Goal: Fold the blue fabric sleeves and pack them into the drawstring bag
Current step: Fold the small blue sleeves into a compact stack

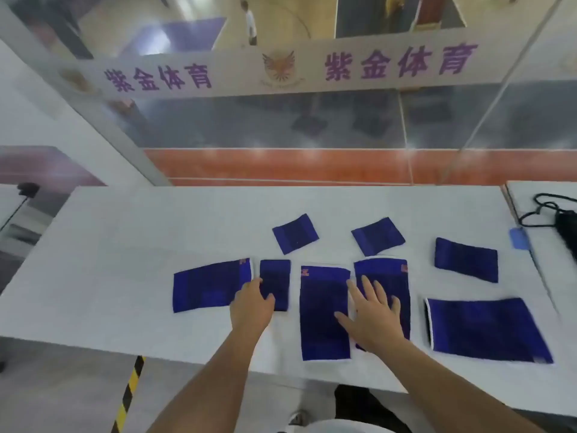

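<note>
Several blue fabric sleeves lie flat on the white table (125, 276). My left hand (251, 303) rests between a wide sleeve (206, 287) and a small narrow sleeve (274, 282), thumb touching the narrow one. My right hand (371, 314) lies flat, fingers spread, across a tall sleeve (323, 314) and the sleeve (393, 276) beside it. Two small sleeves (295, 234) (377, 235) sit farther back. Two more sleeves (466, 259) (487, 329) lie to the right. A black drawstring bag (566, 232) with its cord sits at the far right edge.
A small blue object (519, 238) lies at the seam with a second table (537, 195) on the right. A glass wall with a purple-lettered banner (281, 70) stands behind the table. A black-and-yellow striped post (129, 395) stands below the table's front edge.
</note>
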A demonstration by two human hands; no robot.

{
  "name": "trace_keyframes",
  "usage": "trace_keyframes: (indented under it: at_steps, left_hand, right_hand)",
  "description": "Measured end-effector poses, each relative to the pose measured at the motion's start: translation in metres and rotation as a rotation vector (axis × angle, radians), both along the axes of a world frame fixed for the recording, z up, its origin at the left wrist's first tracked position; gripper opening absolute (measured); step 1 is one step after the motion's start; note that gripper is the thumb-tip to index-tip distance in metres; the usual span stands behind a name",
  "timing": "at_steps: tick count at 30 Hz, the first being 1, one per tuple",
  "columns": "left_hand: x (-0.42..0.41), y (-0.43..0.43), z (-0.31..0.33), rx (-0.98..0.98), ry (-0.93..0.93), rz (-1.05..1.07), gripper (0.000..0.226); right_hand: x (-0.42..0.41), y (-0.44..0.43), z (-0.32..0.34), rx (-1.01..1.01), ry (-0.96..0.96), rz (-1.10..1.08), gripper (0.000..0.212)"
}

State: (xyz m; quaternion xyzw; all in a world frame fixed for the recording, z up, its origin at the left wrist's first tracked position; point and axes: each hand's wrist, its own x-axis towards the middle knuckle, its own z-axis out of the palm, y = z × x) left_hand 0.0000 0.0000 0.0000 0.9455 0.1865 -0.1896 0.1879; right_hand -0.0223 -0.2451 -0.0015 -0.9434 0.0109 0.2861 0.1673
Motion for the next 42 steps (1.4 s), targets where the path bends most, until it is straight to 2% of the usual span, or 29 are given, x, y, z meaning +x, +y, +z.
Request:
trace_keyframes:
  at_steps: [3,7,10,12,15,19,23,27,31,33,35,36,38,42]
  left_hand:
    - [0.024,-0.007,-0.009,-0.033,-0.014,0.174,0.055]
    - [0.042,-0.015,-0.014,0.127,0.079,0.218,0.053]
    - [0.049,-0.019,-0.015,0.147,0.109,0.261,0.052]
    - [0.051,-0.018,-0.015,0.059,0.093,0.305,0.047]
    - [0.053,-0.015,-0.004,-0.208,0.036,0.409,0.038]
    - [0.053,-0.009,0.017,-0.36,0.028,0.408,0.032]
    - [0.045,-0.001,0.039,-0.507,0.021,0.379,0.032]
    - [0.032,0.003,0.06,-0.741,0.029,0.399,0.029]
    - [0.017,0.007,0.081,-1.012,0.098,0.316,0.028]
    - [0.006,0.014,0.09,-1.15,0.137,0.269,0.03]
    - [-0.006,0.025,0.096,-1.173,0.154,0.215,0.03]
    - [-0.013,0.03,0.097,-1.151,0.155,0.19,0.03]
    - [-0.027,0.043,0.097,-1.142,0.168,0.174,0.029]
    - [-0.047,0.075,0.105,-1.307,0.241,0.071,0.034]
  right_hand:
    - [0.024,-0.009,-0.016,-0.045,-0.081,0.108,0.076]
    - [0.032,-0.014,-0.034,-0.074,-0.095,0.302,0.07]
    - [0.031,-0.019,-0.046,-0.082,-0.108,0.315,0.073]
    - [0.029,-0.023,-0.051,-0.084,-0.125,0.316,0.075]
    - [0.031,-0.027,-0.048,-0.055,-0.143,0.316,0.075]
    - [0.039,-0.034,-0.037,0.04,-0.09,0.279,0.065]
    - [0.041,-0.032,-0.018,0.169,-0.092,0.094,0.053]
    - [0.035,-0.009,0.02,0.445,-0.082,-0.269,0.041]
    - [0.023,0.027,0.064,0.887,0.331,-0.761,0.039]
    - [0.01,0.044,0.085,1.126,0.439,-0.907,0.034]
    - [-0.007,0.063,0.103,1.239,0.381,-0.883,0.019]
    - [-0.017,0.073,0.11,1.225,0.318,-0.862,0.015]
    - [-0.035,0.093,0.118,1.128,0.178,-0.863,0.02]
    - [-0.067,0.126,0.127,1.081,-0.017,-0.872,0.03]
